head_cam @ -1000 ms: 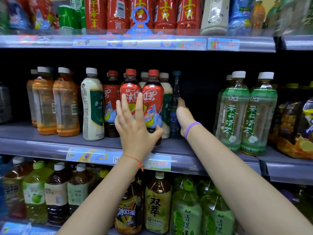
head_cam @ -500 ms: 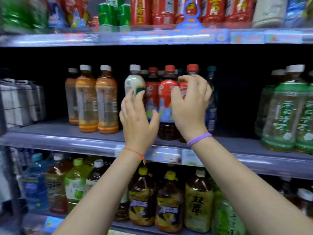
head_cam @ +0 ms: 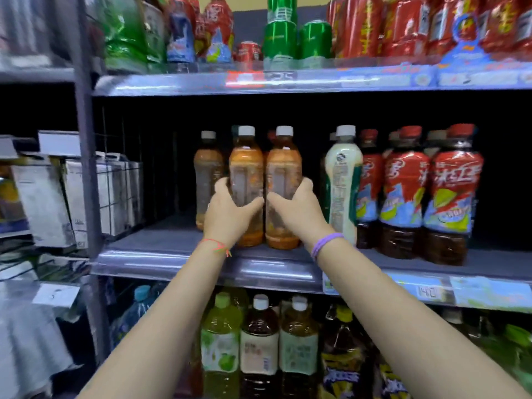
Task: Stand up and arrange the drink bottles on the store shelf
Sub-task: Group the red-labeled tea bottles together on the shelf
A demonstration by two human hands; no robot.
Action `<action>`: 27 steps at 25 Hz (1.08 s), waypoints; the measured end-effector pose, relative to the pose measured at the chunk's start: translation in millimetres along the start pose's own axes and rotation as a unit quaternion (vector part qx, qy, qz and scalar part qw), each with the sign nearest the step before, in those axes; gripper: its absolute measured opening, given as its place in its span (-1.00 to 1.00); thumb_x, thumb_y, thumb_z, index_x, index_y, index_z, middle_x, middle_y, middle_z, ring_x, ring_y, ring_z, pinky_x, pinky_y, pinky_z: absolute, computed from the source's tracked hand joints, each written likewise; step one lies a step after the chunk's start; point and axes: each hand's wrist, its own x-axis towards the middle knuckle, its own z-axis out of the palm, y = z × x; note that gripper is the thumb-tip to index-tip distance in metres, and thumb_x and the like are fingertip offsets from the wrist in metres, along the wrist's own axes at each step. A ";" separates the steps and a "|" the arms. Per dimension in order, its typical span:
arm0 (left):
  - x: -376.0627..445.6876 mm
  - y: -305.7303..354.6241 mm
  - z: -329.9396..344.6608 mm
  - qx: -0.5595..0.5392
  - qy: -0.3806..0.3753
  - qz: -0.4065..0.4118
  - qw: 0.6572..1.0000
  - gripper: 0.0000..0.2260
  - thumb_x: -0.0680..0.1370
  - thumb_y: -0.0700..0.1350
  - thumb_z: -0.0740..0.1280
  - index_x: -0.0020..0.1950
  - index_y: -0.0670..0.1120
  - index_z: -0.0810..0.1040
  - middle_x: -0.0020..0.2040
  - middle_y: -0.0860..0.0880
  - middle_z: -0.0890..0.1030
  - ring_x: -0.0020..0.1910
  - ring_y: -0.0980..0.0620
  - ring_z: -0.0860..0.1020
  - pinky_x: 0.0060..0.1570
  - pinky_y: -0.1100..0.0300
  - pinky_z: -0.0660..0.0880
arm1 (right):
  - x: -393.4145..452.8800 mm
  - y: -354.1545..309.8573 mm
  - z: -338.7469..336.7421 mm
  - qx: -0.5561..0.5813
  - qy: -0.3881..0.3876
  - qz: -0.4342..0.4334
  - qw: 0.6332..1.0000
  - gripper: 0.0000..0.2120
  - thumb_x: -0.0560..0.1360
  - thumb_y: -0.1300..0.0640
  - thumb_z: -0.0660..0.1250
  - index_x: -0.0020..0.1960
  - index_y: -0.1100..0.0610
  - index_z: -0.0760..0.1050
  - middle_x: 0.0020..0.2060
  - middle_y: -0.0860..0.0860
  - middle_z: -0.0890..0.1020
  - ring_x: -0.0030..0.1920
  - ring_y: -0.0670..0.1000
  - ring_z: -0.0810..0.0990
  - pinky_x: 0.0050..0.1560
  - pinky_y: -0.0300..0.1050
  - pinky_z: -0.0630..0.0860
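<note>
On the grey metal middle shelf (head_cam: 178, 243), two clear plastic bottles of orange-brown drink with white caps stand upright and touching, side by side at the shelf's front edge. The left hand (head_cam: 227, 218), with a red string at the wrist, wraps around the lower body of the left orange bottle (head_cam: 246, 165), thumb across its front. The right hand (head_cam: 299, 214), with a purple band at the wrist, grasps the right orange bottle (head_cam: 283, 165) the same way; the two thumbs nearly meet between the bottles. A third orange bottle (head_cam: 207, 174) stands just behind, at ten o'clock from the left hand. At three o'clock from the right hand stands a cream-white bottle with a green label (head_cam: 342, 180), then red-labelled dark tea bottles (head_cam: 403, 191) with red caps. At twelve o'clock, on the upper shelf, green cans (head_cam: 280, 38) sit beside red packs. At six o'clock, the lower shelf holds tall bottles of green and brown tea (head_cam: 259, 347).
</note>
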 end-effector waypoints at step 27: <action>-159.0 247.6 249.9 -0.308 -0.044 0.216 0.926 -0.57 0.50 0.06 0.43 0.29 -0.11 0.46 0.17 -0.09 0.60 0.16 0.01 0.58 0.14 0.14 0.52 | -42.9 107.0 -338.3 0.026 0.312 -0.170 0.934 -0.47 0.54 -0.04 0.40 0.40 0.18 0.37 0.18 0.07 0.47 0.16 -0.08 0.49 0.09 -0.40 0.39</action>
